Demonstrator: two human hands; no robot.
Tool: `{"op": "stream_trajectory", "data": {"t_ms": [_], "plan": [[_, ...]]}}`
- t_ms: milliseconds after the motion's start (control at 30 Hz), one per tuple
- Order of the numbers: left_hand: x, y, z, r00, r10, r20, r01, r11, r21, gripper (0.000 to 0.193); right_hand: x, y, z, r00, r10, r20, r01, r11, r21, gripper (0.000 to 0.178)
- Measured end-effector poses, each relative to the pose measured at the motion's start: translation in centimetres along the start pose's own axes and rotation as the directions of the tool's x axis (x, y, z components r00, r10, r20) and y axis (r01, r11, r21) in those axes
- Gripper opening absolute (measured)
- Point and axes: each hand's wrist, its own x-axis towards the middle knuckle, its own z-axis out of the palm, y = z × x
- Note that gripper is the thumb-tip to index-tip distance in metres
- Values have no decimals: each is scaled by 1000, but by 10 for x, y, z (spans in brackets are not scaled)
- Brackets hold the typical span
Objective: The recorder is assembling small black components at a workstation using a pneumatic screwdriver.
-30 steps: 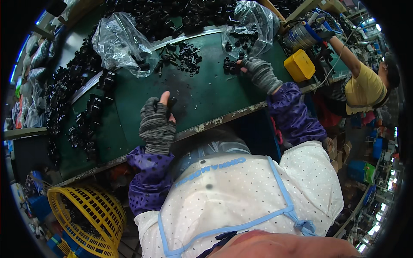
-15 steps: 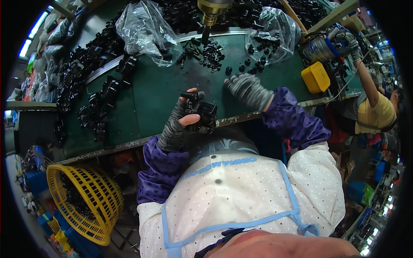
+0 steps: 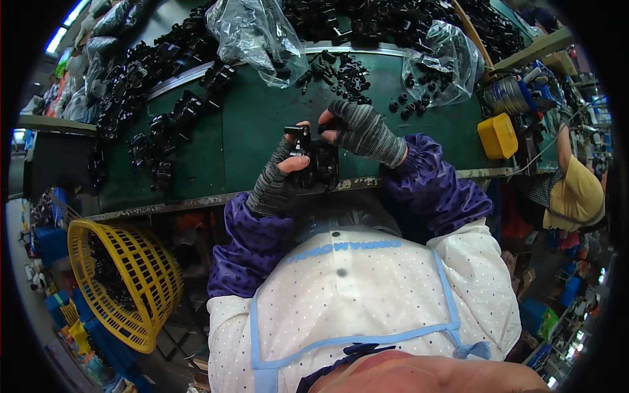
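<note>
While both gloved hands are meeting at the near edge of the green table [image 3: 249,131], a blocky black plastic part [image 3: 314,164] is sitting between them, glossy, with a small knob sticking up at its left top. The left hand [image 3: 275,180], in a grey fingerless knit glove, is curling around the part from below, thumb pressing its side. The right hand [image 3: 357,128] is closing its fingertips on the part's upper edge. Two crumpled clear plastic bags [image 3: 255,33] are lying at the table's far side amid loose black parts; a yellow box [image 3: 498,135] is standing to the right, a yellow mesh basket [image 3: 124,281] lower left.
</note>
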Motion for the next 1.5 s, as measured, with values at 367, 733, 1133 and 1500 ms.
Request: {"op": "stream_trajectory", "data": {"t_ms": [367, 733, 1133, 1500], "plan": [[3, 8, 8, 998, 54, -15, -52, 993, 110, 62, 11, -16, 15, 987, -114, -114, 102, 989, -104, 15], [6, 5, 2, 988, 138, -70, -114, 955, 274, 64, 30, -22, 12, 998, -54, -44, 39, 959, -282, 18], [28, 32, 22, 999, -36, 1, 35, 983, 179, 58, 21, 26, -22, 897, 336, 289, -431, 809, 399, 32], [69, 97, -25, 616, 671, 413, 52, -557, 829, 47, 154, 248, -235, 443, 762, -472, -334, 630, 701, 20]]}}
